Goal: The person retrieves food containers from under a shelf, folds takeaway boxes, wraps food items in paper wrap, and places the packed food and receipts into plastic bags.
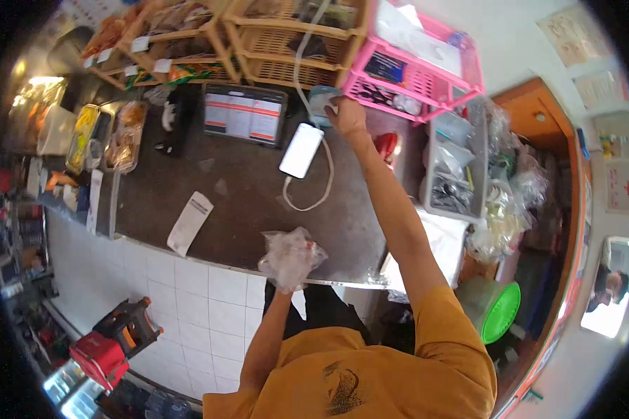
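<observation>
My left hand (286,278) is at the counter's near edge with a crumpled clear plastic bag (292,255) bunched around its fingers. The plastic hides most of the grip, and a small reddish patch shows through it. My right hand (348,117) reaches across to the back of the counter, its fingers apart at a light-blue tub (321,101). What lies inside the tub is too small to make out. Left of that forearm rests a phone (301,151) with a lit white screen and a white cable (323,183).
A tablet (244,114) stands at the back. Tan baskets (297,73) and a pink tiered rack (426,84) rise behind the counter. A grey bin of plastic packaging (456,167) is on the right. A paper slip (190,223) lies left, a red item (387,148) beside my right forearm.
</observation>
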{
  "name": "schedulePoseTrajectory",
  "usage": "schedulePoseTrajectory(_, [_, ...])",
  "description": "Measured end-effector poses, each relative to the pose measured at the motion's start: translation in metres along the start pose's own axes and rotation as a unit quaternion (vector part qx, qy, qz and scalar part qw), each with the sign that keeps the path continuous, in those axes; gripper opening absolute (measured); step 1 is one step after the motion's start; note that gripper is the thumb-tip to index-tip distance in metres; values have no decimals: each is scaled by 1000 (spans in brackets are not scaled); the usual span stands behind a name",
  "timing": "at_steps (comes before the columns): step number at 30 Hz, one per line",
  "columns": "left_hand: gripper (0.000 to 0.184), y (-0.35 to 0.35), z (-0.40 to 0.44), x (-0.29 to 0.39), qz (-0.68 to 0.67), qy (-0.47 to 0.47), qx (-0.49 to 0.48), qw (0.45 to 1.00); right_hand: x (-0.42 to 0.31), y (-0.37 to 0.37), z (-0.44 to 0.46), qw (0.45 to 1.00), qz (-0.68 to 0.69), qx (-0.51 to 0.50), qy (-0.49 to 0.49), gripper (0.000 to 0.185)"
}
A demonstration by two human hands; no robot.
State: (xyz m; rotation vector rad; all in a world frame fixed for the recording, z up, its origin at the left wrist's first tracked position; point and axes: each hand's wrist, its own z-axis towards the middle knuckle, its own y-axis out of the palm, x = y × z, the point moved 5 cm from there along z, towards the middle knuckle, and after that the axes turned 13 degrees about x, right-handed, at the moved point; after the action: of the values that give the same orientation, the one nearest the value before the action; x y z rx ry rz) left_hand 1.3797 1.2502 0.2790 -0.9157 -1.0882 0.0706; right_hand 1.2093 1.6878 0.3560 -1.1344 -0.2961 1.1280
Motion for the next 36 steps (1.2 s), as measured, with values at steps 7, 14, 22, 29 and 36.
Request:
schedulePoseTrajectory(7, [49,63,-21,-7,-817,-379,-78,427,-6,61,40,985,-110,-117,64,31])
schedulePoseTrajectory(14, [63,53,-21,-2,-807,-394,-59,436,-2,62,44,997,-9,-72,2,25])
schedulePoseTrajectory(22, [64,83,-34,-30,-889,-348,-112,274,1,13,46,989,121,31,84,24])
schedulePoseTrajectory(29, [63,63,-20,-21,-846,-383,-71,365,-10,-42,45,960,231,72,144,20])
schedulePoseTrajectory(36, [61,49,0,-12,-761,-402,-55,505,-70,-155,-18,942,321,53,85,14])
